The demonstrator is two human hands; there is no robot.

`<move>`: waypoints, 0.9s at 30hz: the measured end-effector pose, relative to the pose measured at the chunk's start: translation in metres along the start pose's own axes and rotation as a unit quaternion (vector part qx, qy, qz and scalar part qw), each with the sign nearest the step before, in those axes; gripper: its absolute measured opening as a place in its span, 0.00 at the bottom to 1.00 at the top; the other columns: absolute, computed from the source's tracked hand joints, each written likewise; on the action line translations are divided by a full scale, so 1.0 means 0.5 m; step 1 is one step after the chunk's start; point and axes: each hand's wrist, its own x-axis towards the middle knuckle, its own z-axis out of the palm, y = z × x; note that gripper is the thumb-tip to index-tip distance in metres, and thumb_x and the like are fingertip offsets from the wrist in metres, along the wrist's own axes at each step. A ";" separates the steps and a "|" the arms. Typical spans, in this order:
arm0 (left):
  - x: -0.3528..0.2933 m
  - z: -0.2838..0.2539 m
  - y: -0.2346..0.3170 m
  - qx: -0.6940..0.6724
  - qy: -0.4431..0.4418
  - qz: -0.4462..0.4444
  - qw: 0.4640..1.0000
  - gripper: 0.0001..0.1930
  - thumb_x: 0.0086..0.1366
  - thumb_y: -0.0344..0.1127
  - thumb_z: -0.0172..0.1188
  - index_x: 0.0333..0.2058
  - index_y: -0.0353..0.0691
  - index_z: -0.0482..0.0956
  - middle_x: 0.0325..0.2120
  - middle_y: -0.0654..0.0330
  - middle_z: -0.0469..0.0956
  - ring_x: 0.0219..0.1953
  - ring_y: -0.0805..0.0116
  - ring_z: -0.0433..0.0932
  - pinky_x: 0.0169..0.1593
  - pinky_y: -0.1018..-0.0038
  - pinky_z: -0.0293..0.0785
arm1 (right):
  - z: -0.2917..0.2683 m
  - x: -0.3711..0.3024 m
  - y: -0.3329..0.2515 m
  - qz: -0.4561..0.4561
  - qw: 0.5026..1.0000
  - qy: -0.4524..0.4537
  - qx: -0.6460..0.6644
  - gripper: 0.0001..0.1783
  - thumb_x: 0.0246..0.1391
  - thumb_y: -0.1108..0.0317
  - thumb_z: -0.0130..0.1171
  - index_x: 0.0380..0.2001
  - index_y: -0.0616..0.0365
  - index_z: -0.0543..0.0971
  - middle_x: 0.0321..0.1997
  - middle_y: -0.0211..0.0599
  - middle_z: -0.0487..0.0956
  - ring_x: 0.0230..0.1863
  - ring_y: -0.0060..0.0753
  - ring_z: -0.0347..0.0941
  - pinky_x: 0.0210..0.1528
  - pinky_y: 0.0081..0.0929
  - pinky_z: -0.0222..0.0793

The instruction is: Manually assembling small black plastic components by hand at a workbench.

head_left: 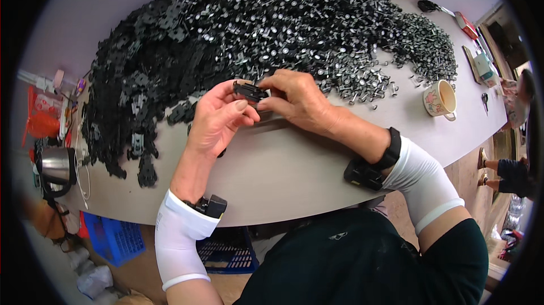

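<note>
A small black plastic part [248, 91] with slotted sides is held above the table, in front of the heap. My left hand [214, 113] is closed on it, thumb below and fingers behind. At its right end, the thumb and forefinger of my right hand [301, 100] close on the part. Whether a small metal piece is also between these fingertips is hidden. Behind my hands lies a large heap of similar black plastic parts [136, 78]. It merges with a pile of shiny flat-headed metal pins [294, 27] that spreads to the right.
A patterned mug [439, 99] stands on the table [272, 180] at right. A steel kettle [56, 166] and an orange-red item [42, 121] are at far left. Blue crates [116, 240] sit below the front edge. Another person's legs [504, 172] show at far right.
</note>
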 end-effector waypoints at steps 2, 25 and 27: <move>0.004 -0.001 -0.009 -0.005 0.051 0.075 0.996 0.15 0.59 0.22 0.59 0.46 0.29 0.72 0.32 0.54 0.77 0.25 0.71 0.78 0.26 0.83 0.75 | 0.013 0.006 -0.001 -0.023 1.000 0.018 -0.002 0.16 0.42 0.71 0.66 0.36 0.66 0.78 0.26 0.42 0.75 0.26 0.37 0.73 0.28 0.31 0.68; -0.005 -0.012 0.011 0.105 0.076 0.079 0.988 0.17 0.59 0.24 0.59 0.47 0.33 0.71 0.34 0.57 0.77 0.24 0.73 0.77 0.25 0.81 0.74 | -0.110 0.098 0.042 -0.064 0.955 0.026 -0.289 0.07 0.44 0.69 0.62 0.30 0.55 0.80 0.31 0.34 0.76 0.38 0.41 0.72 0.39 0.35 0.70; -0.001 -0.014 0.007 0.123 0.064 0.065 0.988 0.15 0.57 0.24 0.59 0.45 0.34 0.73 0.36 0.55 0.77 0.23 0.72 0.77 0.24 0.82 0.74 | -0.106 0.094 0.011 -0.099 0.957 0.023 -0.272 0.08 0.42 0.68 0.65 0.29 0.54 0.80 0.30 0.32 0.75 0.38 0.40 0.71 0.38 0.35 0.69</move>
